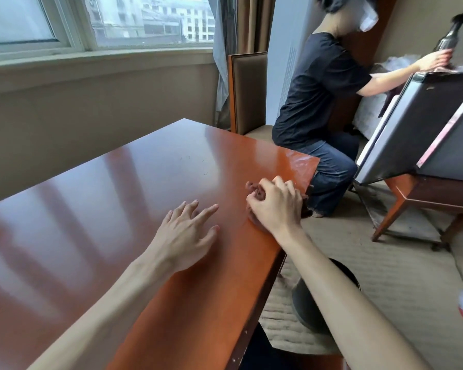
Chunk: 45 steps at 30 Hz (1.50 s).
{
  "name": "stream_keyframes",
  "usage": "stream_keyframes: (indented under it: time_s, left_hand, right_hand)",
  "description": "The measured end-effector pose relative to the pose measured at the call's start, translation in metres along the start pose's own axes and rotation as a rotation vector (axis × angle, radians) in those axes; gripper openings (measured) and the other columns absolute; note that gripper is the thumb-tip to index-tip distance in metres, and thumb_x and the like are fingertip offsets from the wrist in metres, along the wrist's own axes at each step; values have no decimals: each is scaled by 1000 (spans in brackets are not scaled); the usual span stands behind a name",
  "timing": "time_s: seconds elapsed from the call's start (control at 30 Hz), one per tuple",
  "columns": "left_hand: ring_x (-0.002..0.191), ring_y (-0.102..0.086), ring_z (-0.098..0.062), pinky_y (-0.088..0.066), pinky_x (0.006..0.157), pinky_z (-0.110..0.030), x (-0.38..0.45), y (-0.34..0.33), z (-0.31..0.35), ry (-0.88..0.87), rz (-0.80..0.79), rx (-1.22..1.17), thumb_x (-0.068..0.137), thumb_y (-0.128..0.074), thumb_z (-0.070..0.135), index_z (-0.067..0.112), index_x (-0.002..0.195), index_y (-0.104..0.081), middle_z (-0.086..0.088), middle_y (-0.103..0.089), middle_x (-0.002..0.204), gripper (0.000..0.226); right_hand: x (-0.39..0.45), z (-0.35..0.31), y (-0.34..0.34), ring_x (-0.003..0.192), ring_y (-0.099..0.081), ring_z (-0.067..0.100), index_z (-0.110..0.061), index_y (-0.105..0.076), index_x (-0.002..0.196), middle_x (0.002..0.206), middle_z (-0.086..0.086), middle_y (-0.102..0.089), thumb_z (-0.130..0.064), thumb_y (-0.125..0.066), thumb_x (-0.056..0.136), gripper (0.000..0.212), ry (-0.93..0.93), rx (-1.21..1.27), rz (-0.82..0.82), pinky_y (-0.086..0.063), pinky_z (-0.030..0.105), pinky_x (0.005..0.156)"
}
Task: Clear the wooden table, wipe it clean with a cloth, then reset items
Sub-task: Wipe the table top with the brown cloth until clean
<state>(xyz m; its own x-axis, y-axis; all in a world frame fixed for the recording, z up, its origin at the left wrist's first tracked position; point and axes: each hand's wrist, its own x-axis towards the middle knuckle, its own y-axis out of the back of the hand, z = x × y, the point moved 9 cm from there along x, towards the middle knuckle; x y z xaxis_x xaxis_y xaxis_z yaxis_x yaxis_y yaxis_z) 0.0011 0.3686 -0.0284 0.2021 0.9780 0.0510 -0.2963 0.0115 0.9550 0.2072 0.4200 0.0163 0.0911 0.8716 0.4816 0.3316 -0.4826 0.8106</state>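
Worktop (123,198): a glossy reddish wooden surface that fills the left and middle of the view, its far corner pointing toward the window (96,20) and its right edge running down toward the camera. A second person (318,102) in a dark shirt and jeans crouches beyond the far right corner of the worktop, reaching toward a tilted dark appliance (425,129) on a wooden stand. An upholstered chair (249,86) stands behind the far edge, by the curtain. A dark round bin (305,308) sits on the carpet below the right edge, partly hidden by the right forearm.

The left hand (185,236) lies over the worktop near its right edge, fingers spread and nearly straight, its grip wide open and holding nothing; whether the fingertips touch the wood is unclear. The right hand (275,206) is just beside it at the right edge, fingers curled, its grip closed round a brownish cloth (254,192). The cloth is bunched under that hand, resting on the worktop close to the right edge, short of the far right corner.
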Motion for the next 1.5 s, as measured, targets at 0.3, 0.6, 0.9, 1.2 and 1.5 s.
stream_keyframes:
  time_s: [0.3,0.6,0.9,1.2,1.5]
  left_hand:
    - [149,-25,-20,-20,123,-38,46,-4,17,-25,136,-43,100,-42,43,38,148,-44,1,-38,158,48]
    - [153,-16,-28,-12,124,-43,178,-9,-1,73,102,12,100,-35,58,41,152,-37,-6,-31,162,55]
    - [155,1,-21,0,126,-41,208,-30,-23,139,96,68,86,-10,79,54,155,-15,3,-12,168,74]
    - [155,-2,-26,-3,125,-45,202,-26,-18,132,58,47,89,-16,76,48,156,-22,-3,-14,168,73]
    - [155,-5,-30,-3,125,-47,202,-26,-16,112,51,54,96,-23,70,44,157,-23,-7,-14,168,66]
  right_hand:
    - [53,41,-22,94,-59,31,-25,-67,86,92,1,-63,-50,-60,84,26,-36,37,-23,-41,35,72]
    - [125,52,-71,95,-57,24,-29,-70,94,95,-3,-62,-54,-59,84,30,114,86,-83,-45,33,75]
    - [286,80,-155,103,-60,33,-21,-68,95,103,7,-64,-53,-59,87,34,-22,47,-96,-47,40,82]
    - [193,65,-98,98,-58,24,-26,-67,85,94,-5,-62,-53,-65,84,27,118,151,-321,-42,36,82]
    - [56,55,-29,97,-58,10,-36,-73,97,103,-17,-65,-57,-63,81,28,201,165,-141,-50,30,86]
